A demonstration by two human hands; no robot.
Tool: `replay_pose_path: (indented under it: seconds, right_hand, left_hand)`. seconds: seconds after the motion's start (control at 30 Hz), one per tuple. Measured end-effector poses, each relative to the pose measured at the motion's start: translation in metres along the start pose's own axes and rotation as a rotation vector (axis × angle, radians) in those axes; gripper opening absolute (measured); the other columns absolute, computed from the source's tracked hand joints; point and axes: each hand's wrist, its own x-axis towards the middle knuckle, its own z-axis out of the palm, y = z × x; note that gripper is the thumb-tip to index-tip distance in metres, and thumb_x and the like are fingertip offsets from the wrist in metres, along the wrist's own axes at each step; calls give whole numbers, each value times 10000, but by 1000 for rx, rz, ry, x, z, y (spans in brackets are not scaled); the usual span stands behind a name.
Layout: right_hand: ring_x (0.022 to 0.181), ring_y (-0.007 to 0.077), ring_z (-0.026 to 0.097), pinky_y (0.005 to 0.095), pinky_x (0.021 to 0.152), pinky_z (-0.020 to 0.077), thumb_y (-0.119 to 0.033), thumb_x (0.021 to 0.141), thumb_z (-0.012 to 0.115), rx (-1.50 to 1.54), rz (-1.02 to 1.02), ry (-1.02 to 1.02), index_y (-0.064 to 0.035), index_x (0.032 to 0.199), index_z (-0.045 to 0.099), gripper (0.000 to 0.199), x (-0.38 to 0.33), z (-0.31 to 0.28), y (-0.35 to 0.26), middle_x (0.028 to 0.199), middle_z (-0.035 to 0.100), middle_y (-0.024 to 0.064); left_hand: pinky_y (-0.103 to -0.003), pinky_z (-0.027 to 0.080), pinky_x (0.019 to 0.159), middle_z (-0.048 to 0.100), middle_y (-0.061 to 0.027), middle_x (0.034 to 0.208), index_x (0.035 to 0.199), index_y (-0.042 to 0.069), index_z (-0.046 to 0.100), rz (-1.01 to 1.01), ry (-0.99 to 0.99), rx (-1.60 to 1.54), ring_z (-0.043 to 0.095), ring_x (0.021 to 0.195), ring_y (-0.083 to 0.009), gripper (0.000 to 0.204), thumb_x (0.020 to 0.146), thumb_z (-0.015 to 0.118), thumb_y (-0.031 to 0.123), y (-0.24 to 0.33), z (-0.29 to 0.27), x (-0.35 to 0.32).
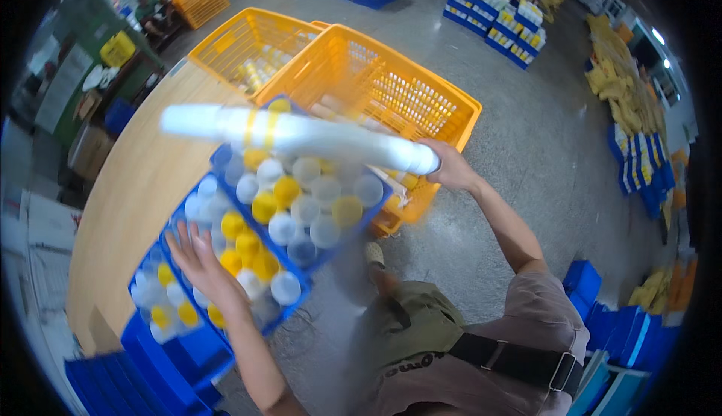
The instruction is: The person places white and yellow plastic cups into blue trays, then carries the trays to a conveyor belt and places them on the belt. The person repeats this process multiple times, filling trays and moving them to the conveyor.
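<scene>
A long white tube (338,142), extended leftward from the tightly curled right grip (450,166), is held at one end; blue crates (304,287) are overhung by the spread, empty left grip (201,260).

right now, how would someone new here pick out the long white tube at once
Find the pale wooden table, then the blue trays by its edge, packed with round white and yellow ends. Across them in the picture, the right hand grips one end of the long white tube. Unlike those packed pieces, it stretches sideways, blurred, yellow-banded toward its left.
</scene>
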Motion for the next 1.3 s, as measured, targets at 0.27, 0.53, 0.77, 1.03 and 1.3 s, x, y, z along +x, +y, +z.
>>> replay_pose_path:
  seconds: [0.27,0.53,0.77,1.03,1.3]
  right_hand:
    - [1181,279,554,388,981,445,-235,690,824,70,-314,-1041,-105,1409,441,824,-128,102,-209,1338,534,138]
    - [1155,212,553,353,972,447,-349,986,545,1102,-640,-1974,-42,1505,231,680,-216,245,-347,1344,521,119]
    - [1202,232,509,404,1000,417,-485,917,600,1173,510,-1552,-28,1372,394,677,-197,403,-398,1266,545,138]
    - [1092,327,586,484,974,468,-506,940,532,1149,135,-938,-27,1228,483,561,-76,559,-438,1149,611,159]
    - [1137,274,568,440,1032,405,-532,948,517,1202,736,-1622,-66,1305,468,589,-99,519,-453,1265,562,126]
  left_hand:
    - [-390,512,941,622,-148,1130,1235,-3,500,-15,180,-513,616,1059,-258,518,970,516,442,90,-237,-127]
    - [-442,573,736,570,-282,1059,1259,-96,434,-413,663,-783,630,908,-350,607,958,487,428,133,-404,-270]
    - [-393,597,685,592,-288,1043,1267,-102,440,-584,240,-1190,665,853,-337,593,969,474,409,152,-324,-326]
    - [-365,614,628,617,-275,962,1276,-69,435,-667,443,-622,675,744,-318,537,963,492,365,182,-339,-241]
    - [-373,614,635,617,-270,975,1305,-84,401,-825,500,-578,675,767,-296,590,973,477,398,184,-376,-179]
